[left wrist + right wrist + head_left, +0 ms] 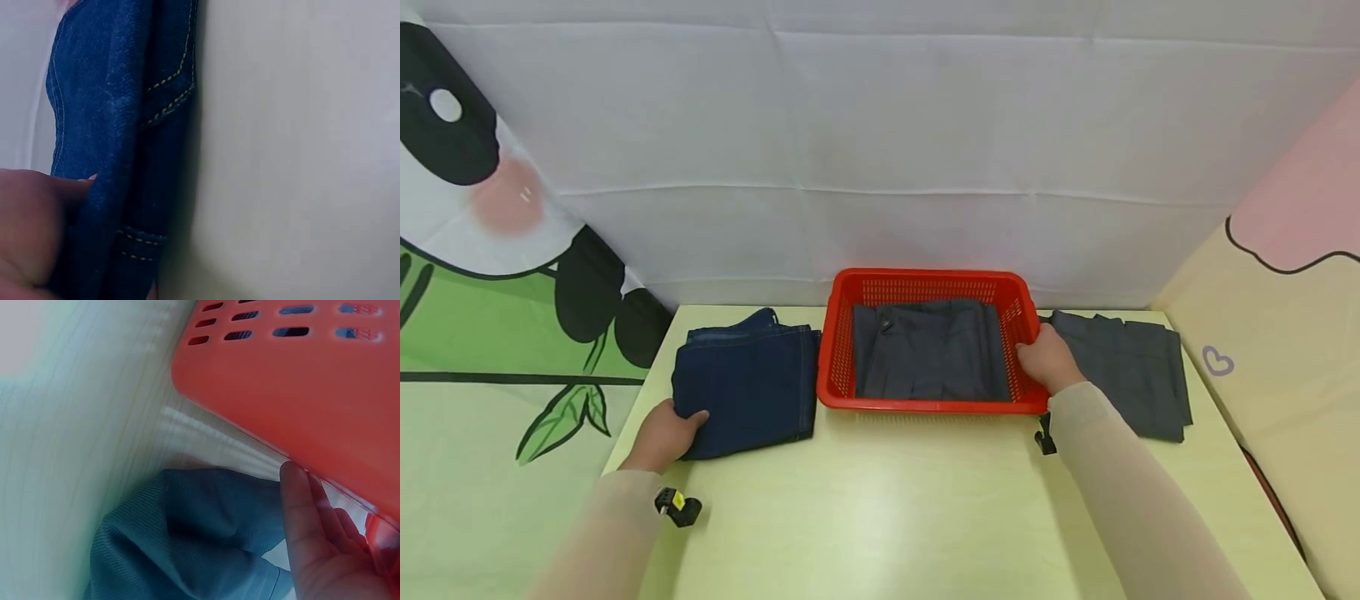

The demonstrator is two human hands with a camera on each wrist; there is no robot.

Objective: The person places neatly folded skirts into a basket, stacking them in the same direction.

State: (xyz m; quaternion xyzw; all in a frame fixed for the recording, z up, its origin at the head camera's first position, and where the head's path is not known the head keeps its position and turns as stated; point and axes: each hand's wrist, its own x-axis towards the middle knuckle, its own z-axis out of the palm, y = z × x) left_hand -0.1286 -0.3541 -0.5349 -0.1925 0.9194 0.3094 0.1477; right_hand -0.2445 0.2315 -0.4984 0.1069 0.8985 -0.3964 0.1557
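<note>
Folded dark blue jeans (pixel 748 383) lie at the left of the table. My left hand (pixel 662 437) pinches their near left corner, thumb on top and the other fingers hidden by the denim. In the left wrist view, stacked layers of the jeans (pixel 94 112) show with yellow stitching. A red plastic basket (pixel 925 407) is at the middle back, with folded dark grey trousers (pixel 932 354) inside. My right hand (pixel 1051 360) grips its right rim, thumb over the inside. From the right wrist, the fingers (pixel 303 506) show against the outside of the basket (pixel 281 387).
A second pair of folded grey trousers (pixel 1131 375) lies right of the basket, close under my right hand. The pale wooden table (pixel 880 508) meets a white cloth wall (pixel 880 150) at its back edge. Printed cloths hang at both sides.
</note>
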